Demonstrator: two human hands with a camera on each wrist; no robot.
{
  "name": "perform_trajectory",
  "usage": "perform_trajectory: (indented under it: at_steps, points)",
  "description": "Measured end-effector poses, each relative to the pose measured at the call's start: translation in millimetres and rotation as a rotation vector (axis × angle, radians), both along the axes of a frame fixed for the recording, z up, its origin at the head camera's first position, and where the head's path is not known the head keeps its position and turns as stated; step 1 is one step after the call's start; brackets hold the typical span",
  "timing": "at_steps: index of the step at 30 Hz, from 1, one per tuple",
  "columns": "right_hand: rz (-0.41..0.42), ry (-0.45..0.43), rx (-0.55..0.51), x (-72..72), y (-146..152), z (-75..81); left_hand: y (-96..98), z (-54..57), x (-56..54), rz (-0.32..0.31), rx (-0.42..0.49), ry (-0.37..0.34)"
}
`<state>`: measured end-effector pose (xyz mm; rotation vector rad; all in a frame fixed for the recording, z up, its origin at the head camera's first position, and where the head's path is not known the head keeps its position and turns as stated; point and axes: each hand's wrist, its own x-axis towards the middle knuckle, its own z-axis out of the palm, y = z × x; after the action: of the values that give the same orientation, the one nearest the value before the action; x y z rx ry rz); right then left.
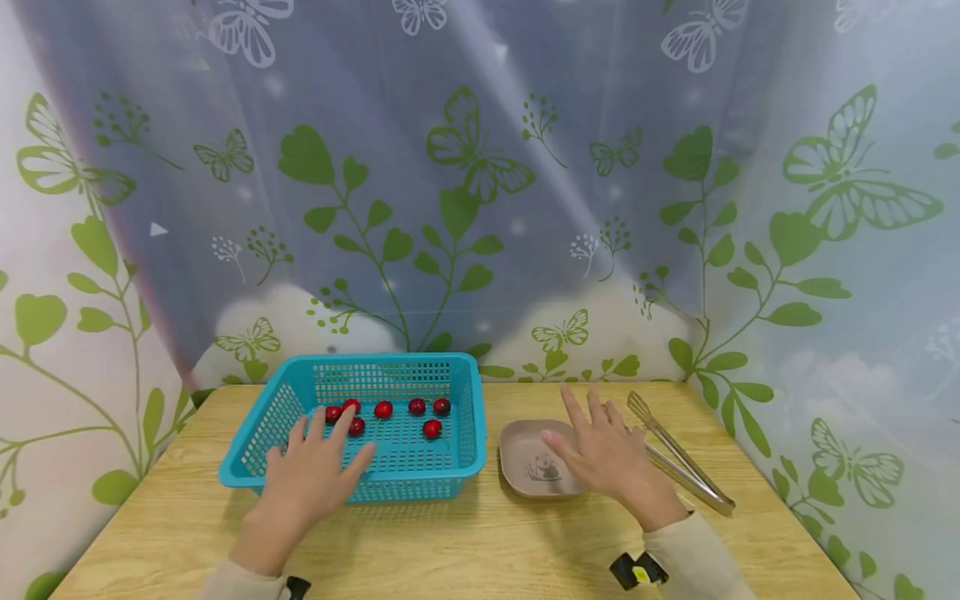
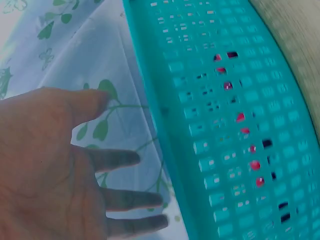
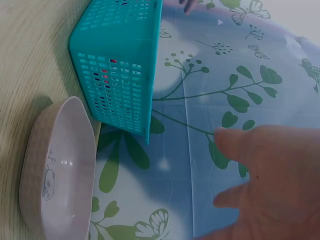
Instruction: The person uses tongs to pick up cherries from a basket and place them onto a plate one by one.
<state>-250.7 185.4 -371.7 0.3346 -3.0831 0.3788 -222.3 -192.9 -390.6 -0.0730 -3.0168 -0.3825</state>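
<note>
My left hand [image 1: 311, 471] hovers over the front left of a blue plastic basket [image 1: 480, 417], fingers spread and holding nothing. Inside the basket lie several dark red cherries [image 1: 383, 409], some of them partly behind that hand. In the left wrist view the palm [image 2: 40, 165] shows beside the basket's rim, with cherries glimpsed through the lattice. My right hand [image 1: 611, 454] is spread above the right side of a pinkish-beige dish [image 1: 517, 458] with a small printed picture in it. The right wrist view shows nothing in this hand [image 3: 280, 185], and the dish [image 3: 75, 165] stands below.
Metal tongs [image 1: 686, 462] lie on the wooden table [image 1: 420, 550] to the right of the dish, partly behind my right hand. A curtain [image 1: 570, 250] printed with leaves and butterflies hangs behind the table and along both sides.
</note>
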Motion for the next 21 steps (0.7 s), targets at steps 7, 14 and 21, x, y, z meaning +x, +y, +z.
perform_trajectory:
  at_steps: [7, 14, 21]
  points:
    - [0.065, -0.007, -0.011, -1.5, 6, -0.7, -31.2, 4.3, 5.5, -0.021, 0.033, 0.133]
    - [0.035, -0.021, -0.027, -2.3, 13, -2.4, -86.4, 3.6, 11.1, 0.000, 0.140, 0.206]
    - [0.023, 0.007, -0.042, -4.1, 19, -8.6, -138.8, -3.4, 8.5, -0.024, 0.186, 0.117]
